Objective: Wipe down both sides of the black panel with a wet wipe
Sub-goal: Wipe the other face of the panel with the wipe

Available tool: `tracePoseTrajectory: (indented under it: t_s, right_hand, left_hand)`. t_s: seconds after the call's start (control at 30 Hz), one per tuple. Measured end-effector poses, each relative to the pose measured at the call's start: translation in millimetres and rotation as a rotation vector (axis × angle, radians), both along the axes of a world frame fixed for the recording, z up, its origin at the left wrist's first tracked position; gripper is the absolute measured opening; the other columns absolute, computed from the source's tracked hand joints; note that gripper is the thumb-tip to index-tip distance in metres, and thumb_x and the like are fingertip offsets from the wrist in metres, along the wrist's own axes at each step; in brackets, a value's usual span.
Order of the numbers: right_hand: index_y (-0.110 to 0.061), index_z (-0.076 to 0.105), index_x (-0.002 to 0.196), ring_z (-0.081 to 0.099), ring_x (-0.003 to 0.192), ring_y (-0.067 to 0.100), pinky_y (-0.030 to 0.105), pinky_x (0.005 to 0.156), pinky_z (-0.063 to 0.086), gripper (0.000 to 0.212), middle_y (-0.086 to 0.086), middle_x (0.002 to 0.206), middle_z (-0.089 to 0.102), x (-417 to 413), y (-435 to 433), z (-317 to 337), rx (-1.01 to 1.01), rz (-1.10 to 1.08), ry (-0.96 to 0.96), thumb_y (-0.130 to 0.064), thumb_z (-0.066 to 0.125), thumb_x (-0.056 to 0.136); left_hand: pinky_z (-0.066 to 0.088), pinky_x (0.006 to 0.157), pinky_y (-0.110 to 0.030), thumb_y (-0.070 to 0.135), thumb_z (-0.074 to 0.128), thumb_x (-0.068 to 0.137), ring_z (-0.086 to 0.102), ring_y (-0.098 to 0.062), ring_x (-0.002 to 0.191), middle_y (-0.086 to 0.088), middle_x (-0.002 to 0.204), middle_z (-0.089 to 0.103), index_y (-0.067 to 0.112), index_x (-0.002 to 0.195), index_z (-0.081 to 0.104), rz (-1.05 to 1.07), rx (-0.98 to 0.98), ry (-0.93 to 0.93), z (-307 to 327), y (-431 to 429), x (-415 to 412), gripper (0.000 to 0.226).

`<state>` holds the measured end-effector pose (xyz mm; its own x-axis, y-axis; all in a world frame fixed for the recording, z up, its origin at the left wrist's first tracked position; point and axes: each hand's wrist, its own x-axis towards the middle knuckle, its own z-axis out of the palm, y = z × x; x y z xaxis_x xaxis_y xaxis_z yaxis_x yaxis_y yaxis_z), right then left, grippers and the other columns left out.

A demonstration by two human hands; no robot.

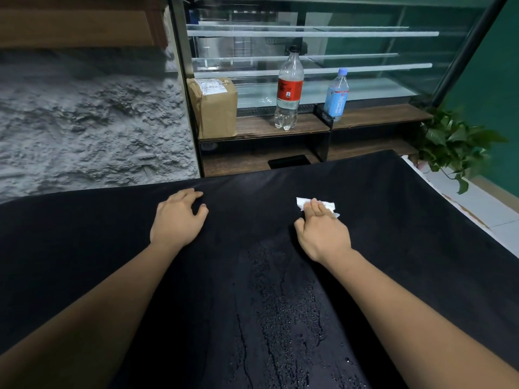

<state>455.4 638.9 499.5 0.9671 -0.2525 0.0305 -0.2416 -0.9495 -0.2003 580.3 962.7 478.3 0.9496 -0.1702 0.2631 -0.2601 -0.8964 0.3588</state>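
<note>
Looking down on a wide, flat, matte black panel [112, 248], laid broadside across the lower view. Long axis left to right, far edge slanting up toward the right corner. Wet in the near middle, with droplets and streaks between the two forearms.

Resting on the panel close to its far edge with the left hand [177, 220], fingers loosely bent, tips down on the surface, gripping nothing. Pressing a crumpled white wet wipe [302, 203] flat against the panel with the right hand [323, 234], fingers stretched straight over it, thumb tucked alongside. Right of centre, short of the far edge.

Close behind the far edge, a dark wooden shelf [379, 115] under a glass display case [309, 32]. On that shelf, all upright: a brown taped cardboard parcel [214, 108], a clear plastic bottle with a red label [289, 91], and a smaller pale blue plastic bottle [337, 94]. Off to the left, a rough grey plaster wall [84, 122]. Just past the right corner, a green leafy plant [455, 144] above a white tiled ledge [477, 203].

Bare panel surface outward of each hand, to both side edges. Near edge out of view.
</note>
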Motion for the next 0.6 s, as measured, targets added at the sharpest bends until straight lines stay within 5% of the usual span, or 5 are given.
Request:
tracePoseTrajectory:
  t_s: [0.6]
  right_hand:
    - [-0.005, 0.014, 0.166, 0.002, 0.162, 0.020, 0.031, 0.127, -0.005, 0.073, 0.012, 0.174, 0.009, -37, 137, -1, 0.016, 0.272, 0.000, -0.047, 0.020, 0.106]
  left_hand:
    - [0.032, 0.120, -0.043, 0.048, 0.050, 0.101, 0.046, -0.017, 0.143, 0.007, 0.153, 0.054, 0.031, 0.144, 0.060, 0.002, 0.012, -0.019, 1, -1, -1, 0.047]
